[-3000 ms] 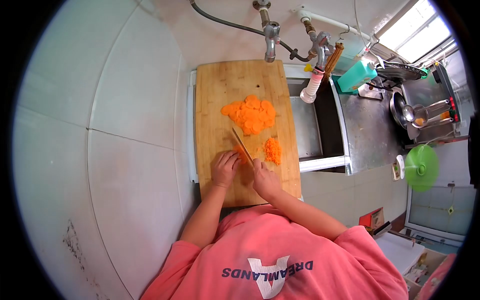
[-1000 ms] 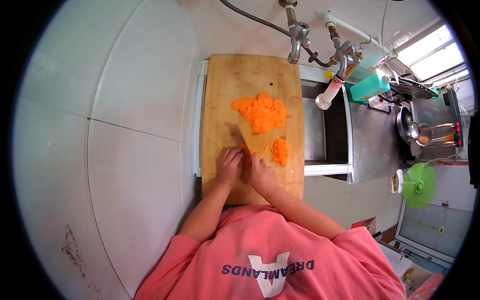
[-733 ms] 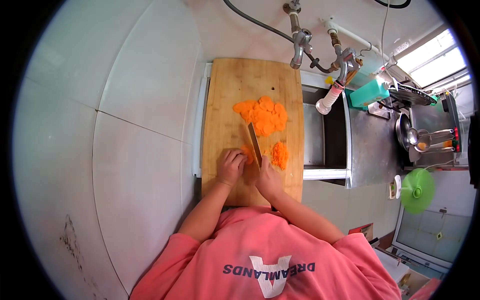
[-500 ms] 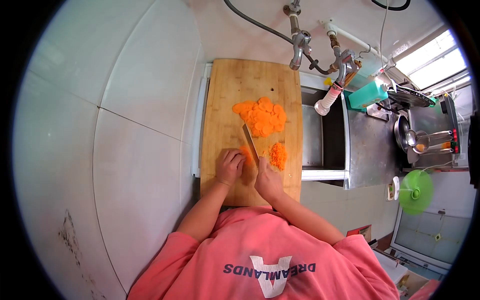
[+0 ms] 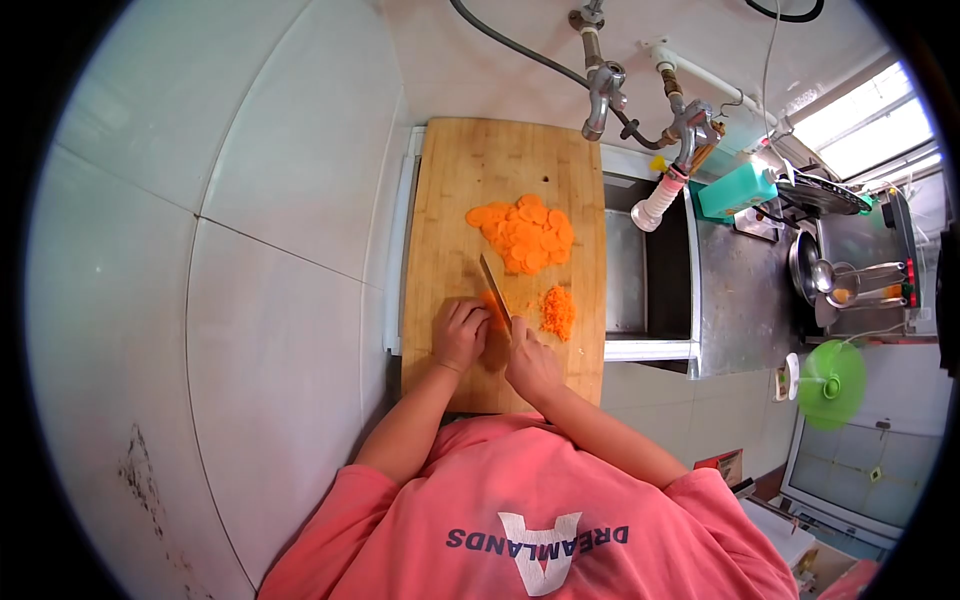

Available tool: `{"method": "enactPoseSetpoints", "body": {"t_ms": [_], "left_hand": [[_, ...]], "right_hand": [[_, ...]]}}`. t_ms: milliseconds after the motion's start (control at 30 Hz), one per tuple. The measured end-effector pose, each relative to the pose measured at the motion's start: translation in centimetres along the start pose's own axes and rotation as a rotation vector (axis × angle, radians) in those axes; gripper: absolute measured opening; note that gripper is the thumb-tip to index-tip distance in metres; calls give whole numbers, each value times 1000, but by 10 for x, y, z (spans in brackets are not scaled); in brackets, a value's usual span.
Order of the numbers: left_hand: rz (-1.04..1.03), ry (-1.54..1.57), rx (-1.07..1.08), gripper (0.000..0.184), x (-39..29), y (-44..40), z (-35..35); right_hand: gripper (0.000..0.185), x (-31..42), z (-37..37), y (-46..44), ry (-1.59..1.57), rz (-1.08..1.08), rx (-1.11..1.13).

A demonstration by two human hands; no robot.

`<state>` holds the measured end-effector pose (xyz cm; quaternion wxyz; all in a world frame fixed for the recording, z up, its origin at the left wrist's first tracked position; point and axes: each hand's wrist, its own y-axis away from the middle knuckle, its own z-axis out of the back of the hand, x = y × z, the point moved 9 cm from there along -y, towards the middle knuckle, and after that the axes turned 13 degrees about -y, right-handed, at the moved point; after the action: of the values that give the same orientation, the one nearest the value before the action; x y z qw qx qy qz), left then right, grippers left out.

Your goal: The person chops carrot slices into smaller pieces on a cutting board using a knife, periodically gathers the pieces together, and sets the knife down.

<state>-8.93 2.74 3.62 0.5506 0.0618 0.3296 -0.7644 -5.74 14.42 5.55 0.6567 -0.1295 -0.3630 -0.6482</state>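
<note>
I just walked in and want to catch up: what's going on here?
The person's right hand has a knife in its grip. The left hand is curled at orange pieces beside the knife. On the cutting board lie a pile of round slices, apparently carrot, and, nearer the right hand, a smaller heap of chopped bits.

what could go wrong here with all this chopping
The knife in the right hand is close to the fingers of the left hand, so a slip might cut them. The chopped pile lies towards the right edge of the board, beside the open sink, so a stray sweep could knock bits in.
</note>
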Motion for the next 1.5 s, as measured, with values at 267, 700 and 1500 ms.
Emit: {"method": "enactPoseSetpoints", "body": {"t_ms": [267,700,1500], "left_hand": [[32,12,29,13,3,2,-5],[32,-3,19,13,0,-2,1],[27,35,-5,12,2,0,-1]], "right_hand": [[41,2,-4,-4,43,32,40],[54,-7,-11,-15,15,28,-25],[45,-9,11,-1,8,-54,11]]}}
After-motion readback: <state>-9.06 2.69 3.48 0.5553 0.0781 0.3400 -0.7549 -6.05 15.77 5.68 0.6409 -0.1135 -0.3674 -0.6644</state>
